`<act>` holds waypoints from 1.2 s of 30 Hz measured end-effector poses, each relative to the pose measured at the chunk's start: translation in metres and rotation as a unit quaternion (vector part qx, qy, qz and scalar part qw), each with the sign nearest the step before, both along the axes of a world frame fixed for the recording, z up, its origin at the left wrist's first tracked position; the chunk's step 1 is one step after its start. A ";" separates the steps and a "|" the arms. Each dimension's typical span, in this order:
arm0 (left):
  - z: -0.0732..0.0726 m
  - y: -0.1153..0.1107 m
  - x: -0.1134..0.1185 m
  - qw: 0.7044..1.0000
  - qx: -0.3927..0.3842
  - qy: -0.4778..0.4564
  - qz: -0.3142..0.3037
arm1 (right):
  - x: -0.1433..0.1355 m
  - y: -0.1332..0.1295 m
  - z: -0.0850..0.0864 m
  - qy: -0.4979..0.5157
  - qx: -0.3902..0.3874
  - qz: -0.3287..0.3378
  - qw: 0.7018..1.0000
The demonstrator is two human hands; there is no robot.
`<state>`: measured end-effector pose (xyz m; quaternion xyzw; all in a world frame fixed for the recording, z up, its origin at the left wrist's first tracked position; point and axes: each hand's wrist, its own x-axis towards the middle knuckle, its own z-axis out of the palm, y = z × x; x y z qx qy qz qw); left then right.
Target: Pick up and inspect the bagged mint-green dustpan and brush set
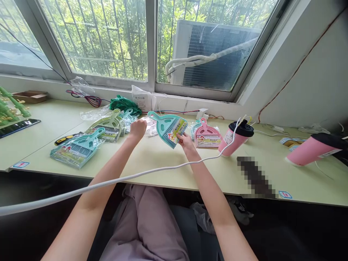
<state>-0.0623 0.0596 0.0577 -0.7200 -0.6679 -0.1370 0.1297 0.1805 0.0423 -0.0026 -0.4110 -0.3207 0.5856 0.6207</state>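
Note:
My right hand (pixel 185 140) grips the lower right edge of a teal dustpan set (pixel 167 127) with a brush and a printed card, held tilted above the table. To its left my left hand (pixel 138 129) is closed in a fist-like shape; what it holds, if anything, is hidden. Left of that hand lie a green dustpan set (pixel 110 127) and a wrapped teal dustpan set (pixel 77 148). A pink dustpan set (pixel 207 135) rests right of my right hand, over another teal one.
A pink cup (pixel 231 139) with a black lid stands right; another pink cup (pixel 312 150) is farther right. A white cable (pixel 163 169) crosses in front of my forearms. Green plastic (pixel 125 104) and coiled wires (pixel 92 100) lie by the window. A yellow-black tool (pixel 66 139) is left.

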 end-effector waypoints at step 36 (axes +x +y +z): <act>-0.006 -0.001 0.037 0.963 0.127 -0.060 -0.231 | -0.029 -0.019 -0.003 -0.003 0.002 0.020 1.000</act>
